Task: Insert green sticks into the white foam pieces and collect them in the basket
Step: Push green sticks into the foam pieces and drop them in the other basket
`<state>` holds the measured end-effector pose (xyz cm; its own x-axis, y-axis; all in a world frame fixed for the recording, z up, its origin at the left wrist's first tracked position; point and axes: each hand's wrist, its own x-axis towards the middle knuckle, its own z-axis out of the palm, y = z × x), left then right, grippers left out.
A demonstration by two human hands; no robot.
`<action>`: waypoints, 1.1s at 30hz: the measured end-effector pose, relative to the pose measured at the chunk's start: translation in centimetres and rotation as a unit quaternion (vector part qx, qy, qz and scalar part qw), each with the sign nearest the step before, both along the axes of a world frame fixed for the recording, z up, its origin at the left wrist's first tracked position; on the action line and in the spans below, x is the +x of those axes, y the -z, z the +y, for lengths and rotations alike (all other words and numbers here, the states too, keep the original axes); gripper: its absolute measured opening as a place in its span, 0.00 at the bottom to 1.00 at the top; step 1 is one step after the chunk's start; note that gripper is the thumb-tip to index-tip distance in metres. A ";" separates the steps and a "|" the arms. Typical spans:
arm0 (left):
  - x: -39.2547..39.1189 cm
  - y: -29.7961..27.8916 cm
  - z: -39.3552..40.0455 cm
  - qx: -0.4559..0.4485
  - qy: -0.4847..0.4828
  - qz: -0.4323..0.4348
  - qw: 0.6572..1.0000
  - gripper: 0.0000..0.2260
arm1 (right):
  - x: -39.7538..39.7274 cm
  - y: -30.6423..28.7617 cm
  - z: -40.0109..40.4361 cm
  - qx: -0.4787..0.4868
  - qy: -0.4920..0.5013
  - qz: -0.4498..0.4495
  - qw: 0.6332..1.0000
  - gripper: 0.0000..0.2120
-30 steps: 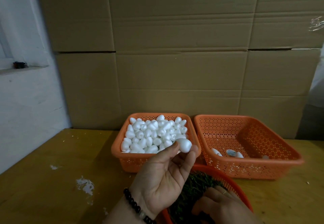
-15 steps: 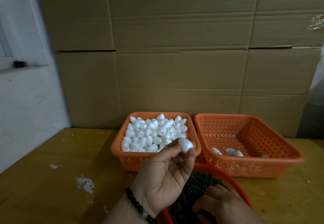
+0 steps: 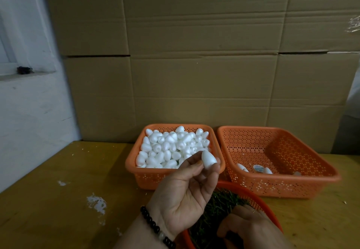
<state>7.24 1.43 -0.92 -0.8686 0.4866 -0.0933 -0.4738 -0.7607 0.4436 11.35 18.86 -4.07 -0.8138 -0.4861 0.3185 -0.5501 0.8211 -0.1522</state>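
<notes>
The left hand (image 3: 187, 196) is raised palm up near the middle of the scene, and its thumb and fingertips pinch one white foam piece (image 3: 208, 159) — an egg shape, held in front of the near rim of the left basket (image 3: 132, 166). This basket is full of white foam pieces (image 3: 173, 147). The right basket (image 3: 319, 174), just beside it, holds only a few pieces at its near wall. The right hand (image 3: 251, 229) is low in the round red basket (image 3: 259, 200) of green sticks (image 3: 220, 207) — its fingers are curled down among them, but I cannot tell if they grip any. All stands on a yellow table (image 3: 58, 209).
</notes>
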 end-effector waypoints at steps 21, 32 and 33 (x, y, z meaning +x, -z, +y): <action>0.4 -0.3 0.5 -0.083 -0.042 0.069 0.993 0.08 | 0.0 0.6 0.2 -0.089 -0.038 -0.022 0.995 0.08; 0.4 0.2 0.8 -0.119 -0.085 0.092 0.985 0.06 | 0.1 0.8 -0.4 -0.082 -0.003 0.056 0.995 0.18; 0.3 0.3 0.9 -0.123 -0.087 0.094 0.984 0.06 | 0.1 0.9 -0.4 -0.084 -0.008 0.066 0.994 0.19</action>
